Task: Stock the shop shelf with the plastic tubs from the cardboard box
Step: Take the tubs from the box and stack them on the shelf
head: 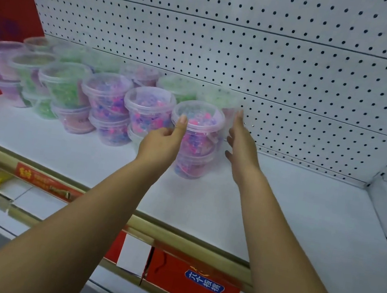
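Note:
Clear plastic tubs of pink, purple and green beads stand two high in rows on the white shelf (278, 210). At the right end of the front row, a lidded tub of pink and purple beads (199, 117) sits on top of another tub (190, 165). My left hand (162, 141) grips this top tub from its left, thumb up against the rim. My right hand (240, 146) is flat against the tub's right side with straight fingers. The cardboard box is out of view.
A white pegboard wall (277, 58) backs the shelf. A red gift bag (5, 2) stands at the far left behind the tubs. A gold rail (173, 232) edges the shelf front. Red boxes (191, 280) sit on the shelf below.

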{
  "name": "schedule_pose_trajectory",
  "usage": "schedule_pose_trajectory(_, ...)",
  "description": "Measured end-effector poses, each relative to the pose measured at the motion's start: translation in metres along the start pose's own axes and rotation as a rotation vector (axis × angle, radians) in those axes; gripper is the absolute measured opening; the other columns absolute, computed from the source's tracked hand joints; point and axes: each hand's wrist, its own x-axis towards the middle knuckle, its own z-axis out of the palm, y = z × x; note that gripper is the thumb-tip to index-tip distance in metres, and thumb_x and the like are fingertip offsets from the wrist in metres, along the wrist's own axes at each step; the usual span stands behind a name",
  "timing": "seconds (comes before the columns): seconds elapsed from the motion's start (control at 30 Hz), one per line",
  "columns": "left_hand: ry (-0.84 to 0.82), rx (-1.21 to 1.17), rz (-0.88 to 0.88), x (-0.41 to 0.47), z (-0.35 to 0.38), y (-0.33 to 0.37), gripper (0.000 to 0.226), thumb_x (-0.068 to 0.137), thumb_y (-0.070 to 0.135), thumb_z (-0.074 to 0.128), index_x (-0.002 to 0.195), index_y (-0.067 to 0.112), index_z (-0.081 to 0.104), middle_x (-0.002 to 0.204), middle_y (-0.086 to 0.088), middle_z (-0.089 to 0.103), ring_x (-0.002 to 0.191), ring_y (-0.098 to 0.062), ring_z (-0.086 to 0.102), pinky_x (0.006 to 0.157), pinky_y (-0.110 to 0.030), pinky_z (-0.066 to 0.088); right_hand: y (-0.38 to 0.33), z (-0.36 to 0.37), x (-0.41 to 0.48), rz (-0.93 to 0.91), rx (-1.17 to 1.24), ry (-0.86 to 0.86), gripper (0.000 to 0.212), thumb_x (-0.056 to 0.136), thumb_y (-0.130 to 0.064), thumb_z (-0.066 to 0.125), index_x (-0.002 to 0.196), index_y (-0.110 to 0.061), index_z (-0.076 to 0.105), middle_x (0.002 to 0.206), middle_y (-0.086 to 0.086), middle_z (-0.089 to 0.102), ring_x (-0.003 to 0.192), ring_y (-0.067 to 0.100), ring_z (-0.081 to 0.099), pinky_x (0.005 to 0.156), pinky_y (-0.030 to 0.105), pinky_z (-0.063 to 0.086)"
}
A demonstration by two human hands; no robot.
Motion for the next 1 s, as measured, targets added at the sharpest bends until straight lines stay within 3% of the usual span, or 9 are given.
schedule_pose_trajectory(0.07,0.014,0.017,0.047,-0.005,-0.004,-0.013,0.064,0.089,0.078,0.035,0.096,0.022,0.064,0.102,-0.005,0.068,0.100,-0.028,0.066,0.093,-0.047,0.054,0.015,0.006,-0.013,-0.057,-0.017,0.021,0.040,0.093,-0.066,0.047,0.118,-0.037,0.060,0.120,-0.021,0.059,0.114,0.000,0.055,0.104,0.036,0.042)
schedule_pose_trajectory(0.1,0.029,0.048,0.073,-0.008,-0.007,-0.020,0.069,0.091,0.076,0.036,0.107,0.017,0.066,0.105,-0.004,0.068,0.100,-0.024,0.063,0.092,-0.041,0.052,0.022,0.010,-0.019,-0.077,-0.022,0.025,0.037,0.093,-0.063,0.052,0.117,-0.037,0.060,0.121,-0.021,0.060,0.112,-0.003,0.055,0.104,0.033,0.043)
schedule_pose_trajectory(0.2,0.099,0.232,0.166,-0.018,-0.026,-0.051,0.063,0.096,0.067,0.039,0.120,0.015,0.067,0.113,-0.001,0.069,0.103,-0.018,0.061,0.086,-0.033,0.045,0.042,0.022,-0.035,-0.107,-0.040,0.024,0.074,0.086,-0.064,0.062,0.146,-0.024,0.046,0.146,-0.007,0.051,0.129,0.007,0.052,0.105,0.029,0.042)
schedule_pose_trajectory(0.33,0.108,0.485,0.237,-0.016,-0.056,-0.096,0.059,0.096,0.056,0.051,0.135,0.012,0.059,0.135,-0.008,0.060,0.124,-0.025,0.055,0.100,-0.038,0.042,0.068,0.053,-0.052,-0.181,-0.138,0.069,0.101,0.071,-0.058,0.081,0.152,-0.027,0.029,0.145,-0.009,0.049,0.124,0.004,0.054,0.107,0.032,0.047)
schedule_pose_trajectory(0.43,0.031,0.389,0.211,-0.001,-0.073,-0.117,0.064,0.093,0.048,0.062,0.144,0.011,0.049,0.146,-0.008,0.052,0.133,-0.025,0.049,0.108,-0.040,0.041,0.078,0.074,-0.053,-0.229,-0.270,0.169,0.120,0.062,-0.054,0.087,0.154,-0.033,0.013,0.151,-0.004,0.043,0.132,0.015,0.051,0.105,0.034,0.047)
schedule_pose_trajectory(0.53,-0.058,0.221,0.179,0.019,-0.081,-0.127,0.073,0.090,0.044,0.069,0.149,0.012,0.040,0.151,-0.006,0.047,0.136,-0.023,0.047,0.109,-0.043,0.043,0.090,0.076,-0.046,-0.260,-0.348,0.230,0.115,0.071,-0.042,0.087,0.155,-0.031,0.010,0.147,-0.003,0.050,0.125,0.018,0.056,0.094,0.026,0.045)
schedule_pose_trajectory(0.63,-0.070,0.215,0.259,0.038,-0.083,-0.140,0.072,0.089,0.044,0.069,0.148,0.015,0.040,0.148,-0.004,0.050,0.134,-0.022,0.049,0.107,-0.042,0.045,0.096,0.074,-0.044,-0.291,-0.371,0.250,0.106,0.073,-0.037,0.087,0.152,-0.029,0.016,0.139,-0.004,0.056,0.119,0.017,0.060,0.091,0.025,0.046)
schedule_pose_trajectory(0.83,-0.005,0.615,0.406,0.036,-0.073,-0.151,0.076,0.094,0.056,0.051,0.157,0.022,0.025,0.154,-0.004,0.044,0.138,-0.028,0.042,0.107,-0.042,0.038,0.098,0.079,-0.046,-0.319,-0.382,0.335,0.101,0.072,-0.036,0.088,0.149,-0.029,0.024,0.131,-0.005,0.058,0.110,0.012,0.060,0.092,0.025,0.048)
schedule_pose_trajectory(1.0,0.010,0.747,0.406,0.037,-0.071,-0.148,0.075,0.096,0.058,0.043,0.158,0.020,0.023,0.152,-0.006,0.046,0.140,-0.028,0.036,0.108,-0.044,0.031,0.097,0.080,-0.047,-0.320,-0.401,0.343,0.101,0.075,-0.034,0.086,0.152,-0.027,0.020,0.133,-0.005,0.057,0.112,0.011,0.059,0.091,0.023,0.046)
